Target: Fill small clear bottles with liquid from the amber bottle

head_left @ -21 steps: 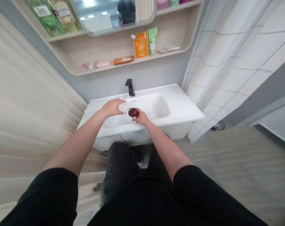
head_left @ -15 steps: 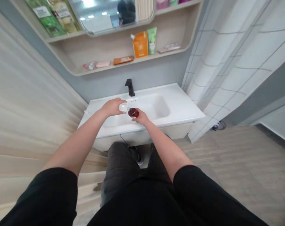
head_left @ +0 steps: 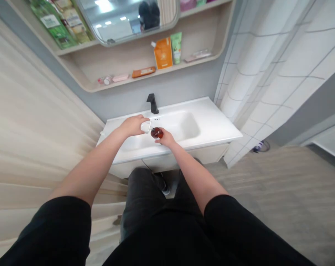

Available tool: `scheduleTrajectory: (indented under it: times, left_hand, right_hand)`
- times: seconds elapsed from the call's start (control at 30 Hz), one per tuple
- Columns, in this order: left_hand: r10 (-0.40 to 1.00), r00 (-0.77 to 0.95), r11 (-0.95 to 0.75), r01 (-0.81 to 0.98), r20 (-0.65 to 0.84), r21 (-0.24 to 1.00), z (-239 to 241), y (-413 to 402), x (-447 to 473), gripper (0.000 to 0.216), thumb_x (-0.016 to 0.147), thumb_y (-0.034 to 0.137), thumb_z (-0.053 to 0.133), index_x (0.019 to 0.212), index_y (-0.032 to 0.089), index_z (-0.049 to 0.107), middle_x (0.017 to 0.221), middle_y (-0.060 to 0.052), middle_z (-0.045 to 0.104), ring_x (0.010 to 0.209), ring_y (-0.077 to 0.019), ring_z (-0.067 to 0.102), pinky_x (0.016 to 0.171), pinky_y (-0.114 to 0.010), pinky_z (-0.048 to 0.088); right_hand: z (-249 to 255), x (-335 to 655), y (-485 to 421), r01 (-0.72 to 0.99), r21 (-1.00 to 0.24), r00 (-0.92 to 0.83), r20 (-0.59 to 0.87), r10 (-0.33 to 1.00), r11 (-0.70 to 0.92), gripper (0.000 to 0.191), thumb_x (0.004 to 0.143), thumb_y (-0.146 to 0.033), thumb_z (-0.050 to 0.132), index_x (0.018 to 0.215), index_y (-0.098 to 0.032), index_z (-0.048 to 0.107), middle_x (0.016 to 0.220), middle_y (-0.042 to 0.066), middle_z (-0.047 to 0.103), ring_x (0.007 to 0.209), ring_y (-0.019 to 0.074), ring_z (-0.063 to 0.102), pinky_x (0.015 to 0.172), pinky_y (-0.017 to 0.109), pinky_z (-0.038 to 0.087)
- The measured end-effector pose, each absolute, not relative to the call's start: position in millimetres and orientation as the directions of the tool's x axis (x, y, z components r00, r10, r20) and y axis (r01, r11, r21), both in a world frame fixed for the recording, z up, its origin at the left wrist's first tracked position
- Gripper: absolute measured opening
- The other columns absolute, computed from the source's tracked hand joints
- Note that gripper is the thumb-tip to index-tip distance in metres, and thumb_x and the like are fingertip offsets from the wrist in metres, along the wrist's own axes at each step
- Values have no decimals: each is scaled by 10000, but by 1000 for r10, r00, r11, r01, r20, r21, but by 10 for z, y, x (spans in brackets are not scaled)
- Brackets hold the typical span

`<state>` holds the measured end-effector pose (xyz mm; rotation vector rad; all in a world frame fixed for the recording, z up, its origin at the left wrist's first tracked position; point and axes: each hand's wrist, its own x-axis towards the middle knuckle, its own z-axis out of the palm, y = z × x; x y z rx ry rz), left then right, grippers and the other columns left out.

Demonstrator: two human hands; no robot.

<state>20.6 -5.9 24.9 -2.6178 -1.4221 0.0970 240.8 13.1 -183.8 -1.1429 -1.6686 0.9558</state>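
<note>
Over the white sink (head_left: 181, 129), my left hand (head_left: 133, 125) is closed around a small white or clear container (head_left: 145, 127); its exact kind is hard to make out. Close to its right, my right hand (head_left: 166, 138) grips a dark reddish-brown bottle (head_left: 156, 133). The mouth end of the container comes right up to the top of the bottle; whether the two touch, I cannot tell. My fingers hide parts of both things.
Behind my hands stands a black faucet (head_left: 152, 103). Above it, a wall shelf (head_left: 114, 61) holds an orange pouch (head_left: 163, 53), a green tube (head_left: 176, 47) and green bottles (head_left: 54, 24) beside a mirror (head_left: 123, 18). A curtain (head_left: 31, 129) hangs at left.
The camera view has shifted slightly. Both hands keep the container and the bottle in nearly the same place over the sink.
</note>
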Motion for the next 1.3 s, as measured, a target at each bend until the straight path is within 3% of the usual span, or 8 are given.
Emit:
scheduleTrajectory:
  times: [0.27, 0.63, 1.0, 1.3]
  left_hand:
    - [825, 564, -546, 784, -28, -296, 414, -196, 404, 590, 931, 292, 756, 1520, 314, 734, 1342, -112, 754, 1182, -325, 764, 993, -384, 570]
    - [845, 525, -522, 764, -104, -379, 492, -164, 538, 755, 940, 291, 769, 1678, 354, 624, 1475, -137, 710, 1307, -362, 719, 1066, -424, 562]
    - [817, 572, -560, 755, -73, -342, 487, -130, 571, 716, 909, 228, 772, 1608, 355, 690, 1410, -145, 715, 1291, -380, 716, 1095, -476, 561]
    - [747, 661, -643, 696, -65, -320, 509, -187, 734, 555, 974, 126, 707, 1493, 313, 763, 1335, -168, 697, 1330, -387, 673, 1131, -508, 509]
  right_hand:
    - [-1827, 2418, 115, 303, -902, -207, 253, 945, 308, 907, 660, -235, 1054, 1493, -257, 694, 1394, 81, 840, 1289, 353, 796, 1189, 531, 609]
    - [-1811, 2425, 114, 291, -898, -210, 277, 938, 330, 896, 669, -238, 1053, 1489, -267, 694, 1423, 72, 829, 1326, 358, 788, 1207, 517, 602]
    - [-1737, 2452, 65, 281, -913, -200, 245, 949, 296, 878, 668, -234, 1054, 1469, -278, 698, 1404, 69, 834, 1329, 370, 786, 1211, 540, 605]
    - [-1771, 2452, 79, 273, -920, -175, 238, 955, 280, 912, 668, -260, 1050, 1499, -263, 675, 1395, 79, 834, 1334, 367, 779, 1234, 555, 588]
